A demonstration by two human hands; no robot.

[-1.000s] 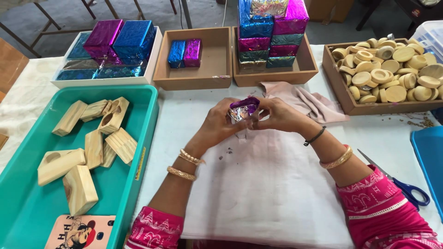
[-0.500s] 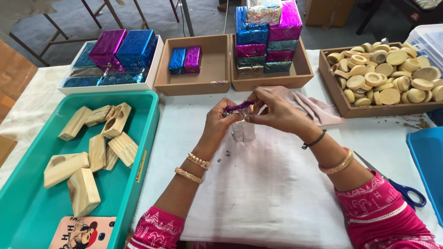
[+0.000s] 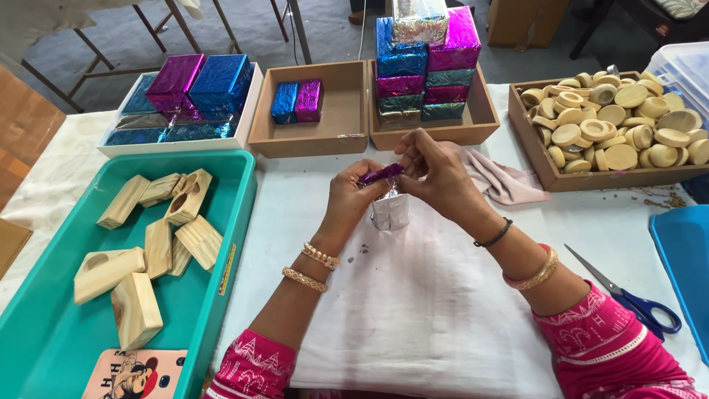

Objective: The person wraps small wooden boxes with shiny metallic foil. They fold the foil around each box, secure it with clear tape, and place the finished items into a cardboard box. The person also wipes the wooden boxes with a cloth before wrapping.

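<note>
While it's held up just in front of the stacked-foil box (image 3: 484, 122), the small foil-wrapped piece (image 3: 388, 196) is pinched by both hands: left hand (image 3: 353, 199) grasping underneath, right hand (image 3: 436, 174) fingers gripping its purple top.

My left hand (image 3: 347, 203): two gold bangles, pink patterned sleeve. My right hand (image 3: 439, 177): black band, gold-and-pink bangle, pink sleeve with white print.

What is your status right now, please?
Left hand and right hand both pinching purple foil, silver side hanging below. White cloth underneath. Nothing in the way.
</note>
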